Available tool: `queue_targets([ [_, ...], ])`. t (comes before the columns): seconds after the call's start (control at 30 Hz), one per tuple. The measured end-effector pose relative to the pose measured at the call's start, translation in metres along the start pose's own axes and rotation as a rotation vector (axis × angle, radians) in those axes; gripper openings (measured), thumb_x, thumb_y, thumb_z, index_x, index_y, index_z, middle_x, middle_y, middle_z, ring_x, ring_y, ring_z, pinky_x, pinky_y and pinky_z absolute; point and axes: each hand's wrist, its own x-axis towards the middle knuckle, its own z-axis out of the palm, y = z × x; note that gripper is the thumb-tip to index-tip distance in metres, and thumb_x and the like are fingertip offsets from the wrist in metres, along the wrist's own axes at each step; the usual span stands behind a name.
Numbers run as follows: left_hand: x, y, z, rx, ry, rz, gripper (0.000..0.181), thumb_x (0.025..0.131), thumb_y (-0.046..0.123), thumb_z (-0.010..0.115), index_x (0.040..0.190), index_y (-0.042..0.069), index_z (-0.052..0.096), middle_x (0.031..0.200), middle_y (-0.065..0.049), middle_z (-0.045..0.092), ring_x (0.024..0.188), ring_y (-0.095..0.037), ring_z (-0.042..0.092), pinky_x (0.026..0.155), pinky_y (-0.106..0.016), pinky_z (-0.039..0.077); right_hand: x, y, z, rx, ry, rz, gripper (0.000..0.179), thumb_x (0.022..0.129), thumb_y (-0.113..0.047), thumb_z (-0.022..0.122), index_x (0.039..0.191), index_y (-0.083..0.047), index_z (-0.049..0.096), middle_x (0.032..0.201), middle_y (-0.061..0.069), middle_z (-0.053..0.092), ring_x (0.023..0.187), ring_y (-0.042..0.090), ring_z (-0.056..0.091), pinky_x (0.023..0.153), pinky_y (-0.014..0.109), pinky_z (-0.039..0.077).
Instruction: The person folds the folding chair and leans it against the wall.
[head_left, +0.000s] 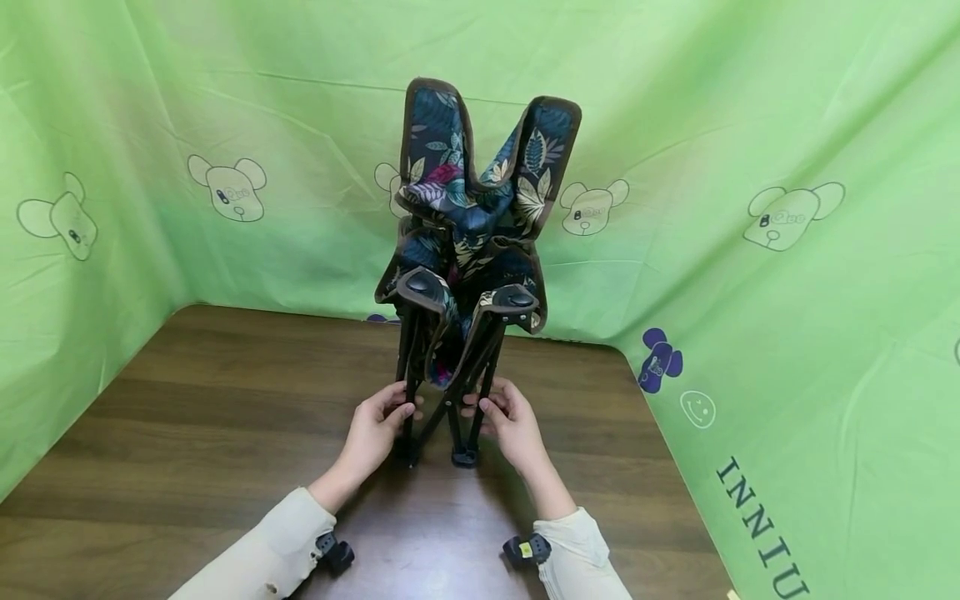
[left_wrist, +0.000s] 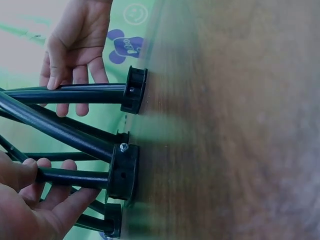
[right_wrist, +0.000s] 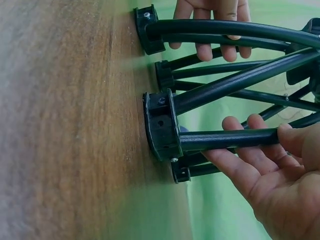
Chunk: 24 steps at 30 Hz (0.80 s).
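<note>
A small folding chair point(head_left: 476, 218) with dark blue, leaf-patterned fabric and black metal legs stands upright, partly folded, in the head view. Its back fabric sags between two raised corners. My left hand point(head_left: 372, 429) grips a front leg on the left, thumb on the near side and fingers behind it. On the other side my right hand point(head_left: 516, 427) holds the right front leg the same way. Close up in the left wrist view, a black plastic foot point(left_wrist: 124, 172) joins two leg tubes at the tabletop. Another such foot point(right_wrist: 161, 127) shows in the right wrist view.
The chair stands on a brown wooden table point(head_left: 247, 400). A green curtain point(head_left: 322, 108) printed with bear heads hangs behind the table and along both sides. Black wrist cameras sit at the left cuff point(head_left: 292, 529) and the right cuff point(head_left: 573, 537).
</note>
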Motion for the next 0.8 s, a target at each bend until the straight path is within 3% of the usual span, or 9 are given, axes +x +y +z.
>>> queue_targets([
  [0.8,0.0028,-0.0007,0.0039,0.027,0.046,0.038,0.033,0.1,0.001,0.062,0.133,-0.004,0.062,0.11,-0.024,0.075,0.094,-0.042,0.075,0.064,-0.03,0.058,0.0066,0.0013,-0.0007,-0.016,0.005,-0.03,0.031,0.105,0.001,0.05,0.136,0.005,0.05,0.12,0.034,0.068,0.106,0.055,0.067,0.078,0.056,0.062],
])
